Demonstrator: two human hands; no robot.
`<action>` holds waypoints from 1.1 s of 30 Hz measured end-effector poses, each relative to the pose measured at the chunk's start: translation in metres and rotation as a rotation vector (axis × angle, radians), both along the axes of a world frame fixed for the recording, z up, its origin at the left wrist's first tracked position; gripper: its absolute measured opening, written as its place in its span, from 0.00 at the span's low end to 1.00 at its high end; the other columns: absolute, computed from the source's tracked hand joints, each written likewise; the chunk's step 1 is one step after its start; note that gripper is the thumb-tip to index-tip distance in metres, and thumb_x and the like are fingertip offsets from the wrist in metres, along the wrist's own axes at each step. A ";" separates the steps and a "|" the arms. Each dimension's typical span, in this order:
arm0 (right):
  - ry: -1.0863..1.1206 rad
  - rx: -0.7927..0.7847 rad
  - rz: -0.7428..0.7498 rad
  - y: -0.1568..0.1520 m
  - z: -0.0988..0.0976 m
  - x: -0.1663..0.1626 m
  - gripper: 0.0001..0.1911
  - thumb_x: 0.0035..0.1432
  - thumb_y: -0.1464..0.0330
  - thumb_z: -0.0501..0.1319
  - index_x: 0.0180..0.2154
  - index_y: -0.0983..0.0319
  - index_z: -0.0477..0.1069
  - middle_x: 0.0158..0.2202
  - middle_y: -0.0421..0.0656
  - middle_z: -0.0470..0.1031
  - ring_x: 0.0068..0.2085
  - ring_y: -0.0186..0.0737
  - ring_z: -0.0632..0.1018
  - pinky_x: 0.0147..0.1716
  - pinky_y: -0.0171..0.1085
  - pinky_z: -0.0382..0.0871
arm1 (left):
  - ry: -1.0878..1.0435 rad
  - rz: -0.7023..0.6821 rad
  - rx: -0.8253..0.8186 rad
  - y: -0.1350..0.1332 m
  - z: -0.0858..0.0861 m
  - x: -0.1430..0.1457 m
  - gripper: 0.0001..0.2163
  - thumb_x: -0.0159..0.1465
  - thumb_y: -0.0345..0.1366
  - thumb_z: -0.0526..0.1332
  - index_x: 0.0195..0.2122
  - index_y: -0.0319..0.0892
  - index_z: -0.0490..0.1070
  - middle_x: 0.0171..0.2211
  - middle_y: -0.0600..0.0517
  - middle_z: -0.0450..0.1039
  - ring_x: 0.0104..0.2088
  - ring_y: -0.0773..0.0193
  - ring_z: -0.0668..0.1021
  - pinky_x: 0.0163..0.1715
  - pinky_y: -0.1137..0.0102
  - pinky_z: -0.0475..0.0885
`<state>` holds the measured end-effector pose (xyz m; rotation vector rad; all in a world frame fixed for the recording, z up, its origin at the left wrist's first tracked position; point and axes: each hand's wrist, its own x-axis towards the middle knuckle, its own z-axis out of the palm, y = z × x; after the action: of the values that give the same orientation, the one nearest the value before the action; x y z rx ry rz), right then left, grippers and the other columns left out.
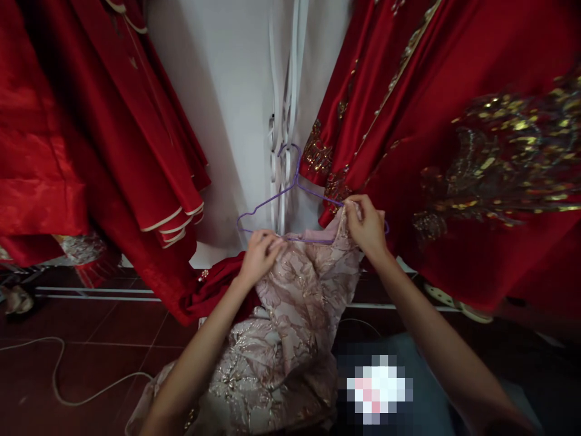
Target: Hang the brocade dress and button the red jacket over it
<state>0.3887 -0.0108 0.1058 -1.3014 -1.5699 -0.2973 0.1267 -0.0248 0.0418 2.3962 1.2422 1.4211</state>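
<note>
Red tiled floor: pale cable on it, clog probably too.

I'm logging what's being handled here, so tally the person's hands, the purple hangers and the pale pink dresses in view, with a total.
Hands: 2
Purple hanger: 1
Pale pink dress: 1
Total: 4

Pale grey wall, dark red tiled floor, dim light.
A thin white cable lies on the near left.
</note>
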 end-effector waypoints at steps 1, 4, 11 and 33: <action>-0.004 0.004 -0.009 0.002 0.001 0.003 0.15 0.61 0.57 0.49 0.38 0.59 0.68 0.31 0.42 0.75 0.30 0.41 0.74 0.36 0.40 0.62 | -0.050 0.116 -0.021 0.007 -0.003 -0.014 0.11 0.62 0.44 0.55 0.35 0.42 0.71 0.38 0.48 0.74 0.41 0.61 0.73 0.43 0.68 0.66; -0.011 -0.006 0.003 0.005 0.006 0.010 0.14 0.60 0.57 0.50 0.37 0.58 0.68 0.31 0.42 0.75 0.29 0.41 0.73 0.36 0.40 0.62 | -0.168 0.358 -0.161 0.027 -0.014 -0.056 0.15 0.60 0.48 0.56 0.37 0.42 0.72 0.32 0.50 0.76 0.33 0.63 0.75 0.33 0.71 0.66; 0.010 -0.025 0.039 0.005 0.008 0.011 0.12 0.60 0.58 0.52 0.37 0.57 0.68 0.32 0.41 0.75 0.31 0.41 0.74 0.37 0.39 0.62 | -0.116 0.446 -0.315 0.044 -0.036 -0.105 0.17 0.62 0.48 0.53 0.37 0.43 0.75 0.33 0.50 0.78 0.33 0.61 0.77 0.31 0.73 0.65; 0.034 -0.048 0.093 0.011 0.006 0.016 0.12 0.58 0.58 0.53 0.37 0.57 0.69 0.34 0.40 0.76 0.34 0.42 0.76 0.37 0.39 0.65 | -0.151 0.352 -0.233 0.061 -0.003 -0.092 0.18 0.62 0.48 0.52 0.42 0.44 0.75 0.41 0.50 0.77 0.39 0.60 0.78 0.37 0.72 0.68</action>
<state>0.4048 0.0001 0.1122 -1.2595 -1.6119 -0.1799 0.0346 0.0363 0.0387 1.9503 1.7424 1.4124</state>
